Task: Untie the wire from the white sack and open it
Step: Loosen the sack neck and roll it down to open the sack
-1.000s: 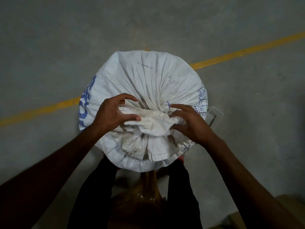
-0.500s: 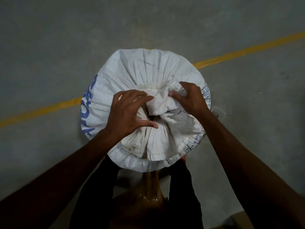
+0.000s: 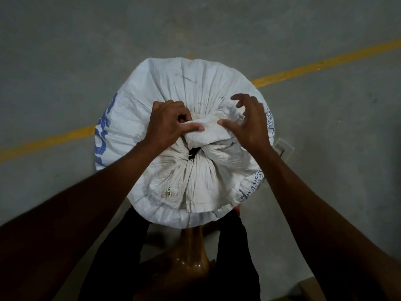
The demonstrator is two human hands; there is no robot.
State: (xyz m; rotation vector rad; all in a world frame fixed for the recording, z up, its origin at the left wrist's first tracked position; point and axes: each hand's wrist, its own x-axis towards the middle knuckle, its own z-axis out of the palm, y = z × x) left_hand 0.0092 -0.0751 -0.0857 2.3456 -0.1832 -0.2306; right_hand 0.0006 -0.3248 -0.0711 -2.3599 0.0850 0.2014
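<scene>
Both hands are up on top of the white sack (image 3: 184,88), which stands on the floor (image 3: 65,51) right in front of the person's legs. Nearest to the body, the cloth is pulled into tight folds that meet at a small dark gap (image 3: 192,152) in the middle. No wire shows there; it may be hidden in the folds, so I cannot tell if it is on or off. Just past the gap sits the bunched-up neck (image 3: 208,132) of the sack. The left hand (image 3: 168,123) is curled shut on the left side of that bunch, with its thumb laid flat over it. The right hand (image 3: 249,122) is spread wide like a claw, thumb tip touching the bunch, other fingers held up off it.

A good way to go on, I think: keep the left hand steady so the sack does not tip, feel around the neck for the wire, then pull the folds apart slowly. Farther off, a yellow line (image 3: 325,64) runs across the floor behind the sack.
</scene>
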